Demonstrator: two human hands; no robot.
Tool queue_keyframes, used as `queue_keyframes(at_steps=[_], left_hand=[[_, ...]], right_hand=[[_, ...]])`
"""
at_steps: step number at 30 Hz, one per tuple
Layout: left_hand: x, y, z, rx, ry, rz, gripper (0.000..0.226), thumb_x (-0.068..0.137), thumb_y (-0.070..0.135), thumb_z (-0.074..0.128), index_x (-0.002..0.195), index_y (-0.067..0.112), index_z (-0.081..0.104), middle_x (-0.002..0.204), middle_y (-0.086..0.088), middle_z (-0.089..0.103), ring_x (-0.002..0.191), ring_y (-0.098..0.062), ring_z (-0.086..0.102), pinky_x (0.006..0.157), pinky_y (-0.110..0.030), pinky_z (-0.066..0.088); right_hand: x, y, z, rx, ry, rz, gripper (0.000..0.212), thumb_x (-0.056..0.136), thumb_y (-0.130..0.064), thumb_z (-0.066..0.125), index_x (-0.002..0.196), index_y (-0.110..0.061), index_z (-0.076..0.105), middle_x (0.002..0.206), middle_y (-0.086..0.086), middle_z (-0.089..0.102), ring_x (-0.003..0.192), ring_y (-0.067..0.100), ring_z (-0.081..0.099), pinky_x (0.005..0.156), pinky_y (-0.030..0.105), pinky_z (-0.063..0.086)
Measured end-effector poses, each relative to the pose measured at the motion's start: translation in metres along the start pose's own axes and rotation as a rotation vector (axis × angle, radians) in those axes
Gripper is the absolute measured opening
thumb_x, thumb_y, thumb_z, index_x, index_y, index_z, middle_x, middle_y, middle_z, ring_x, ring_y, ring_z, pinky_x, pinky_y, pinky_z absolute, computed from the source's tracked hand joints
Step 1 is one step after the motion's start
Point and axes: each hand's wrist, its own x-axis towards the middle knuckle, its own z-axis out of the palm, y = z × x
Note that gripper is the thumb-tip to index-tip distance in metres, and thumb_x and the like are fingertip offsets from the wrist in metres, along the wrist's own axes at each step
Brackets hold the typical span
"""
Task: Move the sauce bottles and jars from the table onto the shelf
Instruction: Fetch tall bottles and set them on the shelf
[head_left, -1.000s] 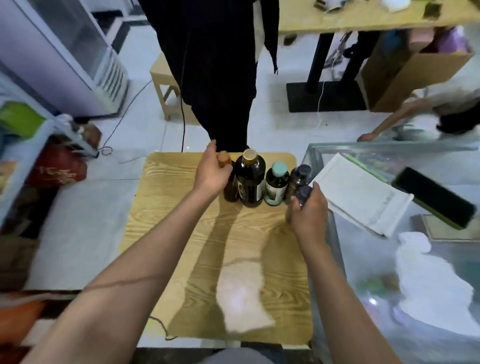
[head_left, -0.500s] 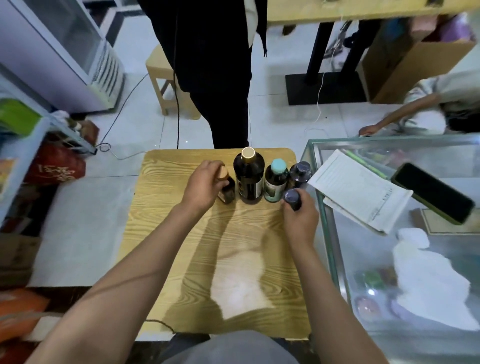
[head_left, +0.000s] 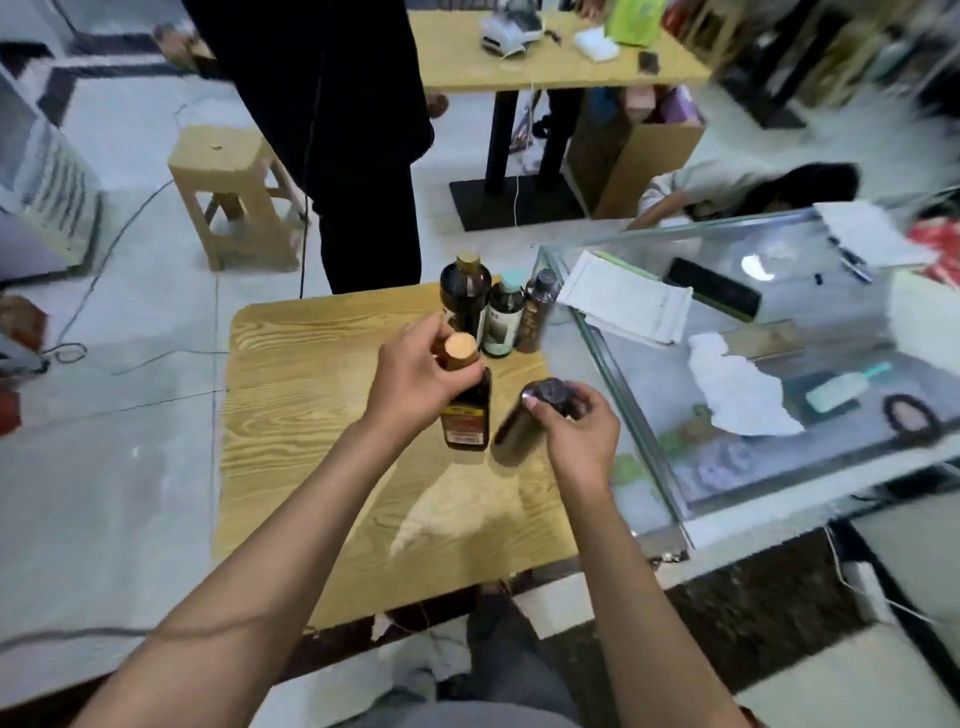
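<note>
My left hand (head_left: 415, 382) grips a small dark bottle with an orange cap and red label (head_left: 466, 415), lifted above the wooden table (head_left: 311, 415). My right hand (head_left: 576, 431) holds a dark bottle with a purple cap (head_left: 519, 428), tilted, also off the table. Three bottles stand in a row at the table's far edge: a large dark one with a gold cap (head_left: 465, 299), a smaller one with a teal cap (head_left: 503, 322) and a brown one with a dark cap (head_left: 537, 312). No shelf can be made out in this blurred view.
A glass display counter (head_left: 779, 467) abuts the table's right side, with papers (head_left: 623, 304) and a black device (head_left: 711, 288) on top. A person in black (head_left: 337, 130) stands just beyond the table. A wooden stool (head_left: 234, 192) is at the far left.
Both hands have lifted their bottles off the table and drawn them toward me. The view has swung up and to the right, with motion blur.
</note>
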Motion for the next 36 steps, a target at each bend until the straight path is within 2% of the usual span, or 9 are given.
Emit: queue_keyframes(at_steps=[2, 5, 13, 17, 21, 24, 27, 30, 36], left_hand=[[-0.018, 0.01, 0.001, -0.017, -0.032, 0.045, 0.036, 0.068, 0.038, 0.081, 0.074, 0.029, 0.047, 0.074, 0.008, 0.056, 0.068, -0.01, 0.05, 0.055, -0.028, 0.04], [-0.044, 0.031, 0.01, -0.11, -0.127, 0.066, 0.034, 0.065, 0.04, 0.081, 0.074, 0.025, 0.051, 0.075, 0.007, 0.06, 0.068, -0.012, 0.055, 0.058, -0.031, 0.045], [-0.121, 0.111, 0.074, -0.313, -0.354, 0.119, 0.034, 0.056, 0.051, 0.079, 0.072, 0.03, 0.057, 0.067, 0.013, 0.063, 0.062, -0.008, 0.059, 0.061, -0.038, 0.053], [-0.156, 0.167, 0.093, -0.384, -0.459, 0.194, 0.038, 0.055, 0.057, 0.079, 0.077, 0.03, 0.062, 0.072, 0.014, 0.067, 0.068, -0.009, 0.064, 0.064, -0.039, 0.056], [-0.218, 0.257, 0.109, -0.534, -0.588, 0.284, 0.034, 0.055, 0.057, 0.08, 0.078, 0.037, 0.065, 0.075, 0.024, 0.067, 0.065, 0.004, 0.061, 0.057, -0.014, 0.049], [-0.271, 0.319, 0.121, -0.685, -0.692, 0.301, 0.024, 0.061, 0.035, 0.086, 0.077, 0.036, 0.068, 0.076, 0.025, 0.069, 0.065, 0.008, 0.063, 0.057, -0.005, 0.044], [-0.328, 0.379, 0.14, -0.839, -0.788, 0.229, 0.028, 0.064, 0.016, 0.085, 0.084, 0.029, 0.071, 0.077, 0.019, 0.072, 0.069, 0.003, 0.066, 0.062, -0.01, 0.047], [-0.392, 0.442, 0.162, -0.992, -0.894, 0.192, 0.03, 0.066, 0.009, 0.083, 0.094, 0.014, 0.073, 0.081, 0.01, 0.075, 0.074, -0.004, 0.07, 0.067, -0.013, 0.05], [-0.511, 0.549, 0.202, -1.178, -1.097, 0.182, 0.022, 0.069, 0.022, 0.063, 0.089, 0.018, 0.072, 0.081, -0.008, 0.075, 0.085, -0.03, 0.071, 0.08, -0.04, 0.056]], right_hand=[[-0.025, -0.007, -0.019, 0.036, 0.04, -0.027, 0.032, 0.071, 0.001, 0.084, 0.097, -0.007, 0.068, 0.088, 0.002, 0.07, 0.07, -0.008, 0.064, 0.063, 0.004, 0.046], [-0.066, -0.019, -0.059, 0.069, 0.132, -0.079, 0.03, 0.07, 0.001, 0.084, 0.085, -0.02, 0.069, 0.079, -0.007, 0.072, 0.069, -0.007, 0.066, 0.066, 0.007, 0.048], [-0.156, -0.034, -0.19, 0.183, 0.222, -0.213, 0.025, 0.078, -0.002, 0.078, 0.095, -0.021, 0.079, 0.093, -0.002, 0.077, 0.087, 0.009, 0.069, 0.077, 0.018, 0.052], [-0.194, -0.04, -0.256, 0.275, 0.325, -0.215, 0.032, 0.08, -0.009, 0.076, 0.111, -0.003, 0.071, 0.107, 0.014, 0.072, 0.099, 0.024, 0.066, 0.093, 0.036, 0.053], [-0.254, -0.053, -0.343, 0.515, 0.494, -0.3, 0.018, 0.082, -0.004, 0.07, 0.096, -0.014, 0.077, 0.091, 0.001, 0.075, 0.083, 0.014, 0.069, 0.075, 0.024, 0.055], [-0.298, -0.06, -0.404, 0.611, 0.599, -0.409, 0.026, 0.083, 0.0, 0.067, 0.077, -0.022, 0.079, 0.076, -0.006, 0.074, 0.072, 0.007, 0.07, 0.066, 0.02, 0.055], [-0.346, -0.067, -0.467, 0.625, 0.709, -0.473, 0.015, 0.08, -0.005, 0.07, 0.088, -0.016, 0.075, 0.085, 0.0, 0.073, 0.078, 0.012, 0.07, 0.072, 0.024, 0.056], [-0.397, -0.068, -0.536, 0.651, 0.815, -0.531, 0.023, 0.078, -0.01, 0.072, 0.096, -0.013, 0.059, 0.1, 0.016, 0.065, 0.085, 0.022, 0.066, 0.078, 0.031, 0.056], [-0.491, -0.077, -0.653, 0.549, 0.924, -0.689, 0.011, 0.087, -0.009, 0.066, 0.085, -0.019, 0.062, 0.076, -0.002, 0.068, 0.066, 0.014, 0.066, 0.061, 0.027, 0.055]])
